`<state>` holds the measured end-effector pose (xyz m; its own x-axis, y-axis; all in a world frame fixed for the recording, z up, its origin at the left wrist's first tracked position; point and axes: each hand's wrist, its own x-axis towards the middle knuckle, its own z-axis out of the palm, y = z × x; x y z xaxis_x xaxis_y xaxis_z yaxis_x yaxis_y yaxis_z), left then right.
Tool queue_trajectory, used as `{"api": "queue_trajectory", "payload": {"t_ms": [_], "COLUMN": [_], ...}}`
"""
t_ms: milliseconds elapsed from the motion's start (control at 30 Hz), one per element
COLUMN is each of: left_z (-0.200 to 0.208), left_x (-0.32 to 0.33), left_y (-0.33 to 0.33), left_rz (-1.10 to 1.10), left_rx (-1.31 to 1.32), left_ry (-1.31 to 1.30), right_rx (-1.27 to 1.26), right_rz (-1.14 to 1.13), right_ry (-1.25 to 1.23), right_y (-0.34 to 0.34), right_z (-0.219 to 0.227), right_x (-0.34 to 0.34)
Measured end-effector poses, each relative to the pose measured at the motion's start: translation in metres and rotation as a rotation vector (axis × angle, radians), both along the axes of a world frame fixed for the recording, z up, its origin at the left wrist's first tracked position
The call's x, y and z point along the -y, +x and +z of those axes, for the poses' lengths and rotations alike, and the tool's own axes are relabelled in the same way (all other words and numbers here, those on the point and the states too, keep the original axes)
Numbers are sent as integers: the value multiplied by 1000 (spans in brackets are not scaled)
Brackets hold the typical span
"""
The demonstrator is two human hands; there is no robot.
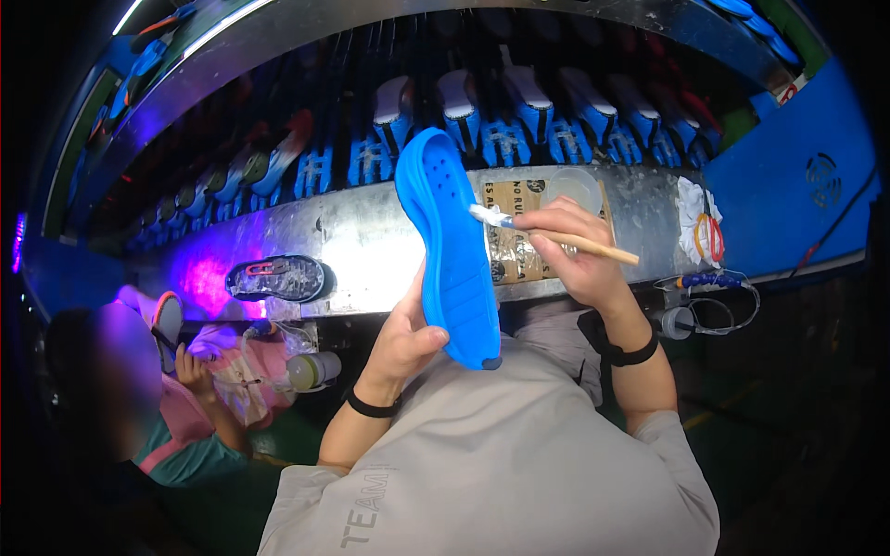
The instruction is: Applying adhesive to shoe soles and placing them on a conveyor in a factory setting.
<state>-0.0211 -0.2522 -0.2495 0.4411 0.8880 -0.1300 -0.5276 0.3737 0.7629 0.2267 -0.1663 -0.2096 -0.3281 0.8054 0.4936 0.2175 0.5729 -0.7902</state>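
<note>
In front of the person's body, held up over the near edge of the metal worktop [366, 218], is a blue shoe sole [461, 278], its hollow side toward the camera and its broader end, with a cluster of small holes, pointing away. The left hand [405, 338] has its grip closed around the sole's lower left side, thumb on the rim, the other fingers mostly hidden behind. The right hand [582, 252] has its grip closed on the wooden handle of a brush [598, 247]; the white-coated bristles are at the sole's right rim, though whether they press on it I cannot tell.

Beyond the brush, a clear round bowl [577, 188] sits at the printed cardboard [514, 250] on the worktop. To the right lie a white cloth [689, 215] and yellow and red bands [712, 238]; to the left lies a dark shoe piece [275, 279]. Shoes [459, 95] stand in a row behind. At lower left, a co-worker's hand [193, 373] holds another shoe piece [168, 324].
</note>
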Motion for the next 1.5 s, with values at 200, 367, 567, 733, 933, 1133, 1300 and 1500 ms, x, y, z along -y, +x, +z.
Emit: {"api": "queue_trajectory", "payload": {"t_ms": [200, 367, 567, 733, 933, 1133, 1300, 1500], "left_z": [4, 9, 13, 11, 13, 6, 1, 24], "left_x": [-6, -11, -12, -15, -19, -21, -23, -22], "left_y": [-2, -1, -6, -6, -6, -10, -19, -22], "left_rz": [-1, 66, 89, 119, 102, 129, 88, 23], "left_rx": [-8, -27, -65, -65, -64, -71, -40, 112], "left_ry": [19, 75, 95, 128, 162, 190, 174, 48], "right_rx": [41, -1, -11, -18, -21, -247, -478, -612], "right_rz": [42, 66, 88, 105, 127, 82, -277, -583], "right_ry": [73, -16, -101, -96, -134, -252, -252, -155], "right_y": [2, -1, 0, 1, 3, 13, 38, 79], "right_z": [-3, -4, -1, 2, 5, -2, -30, -86], "right_x": [15, 27, 39, 47, 51, 57, 60, 38]}}
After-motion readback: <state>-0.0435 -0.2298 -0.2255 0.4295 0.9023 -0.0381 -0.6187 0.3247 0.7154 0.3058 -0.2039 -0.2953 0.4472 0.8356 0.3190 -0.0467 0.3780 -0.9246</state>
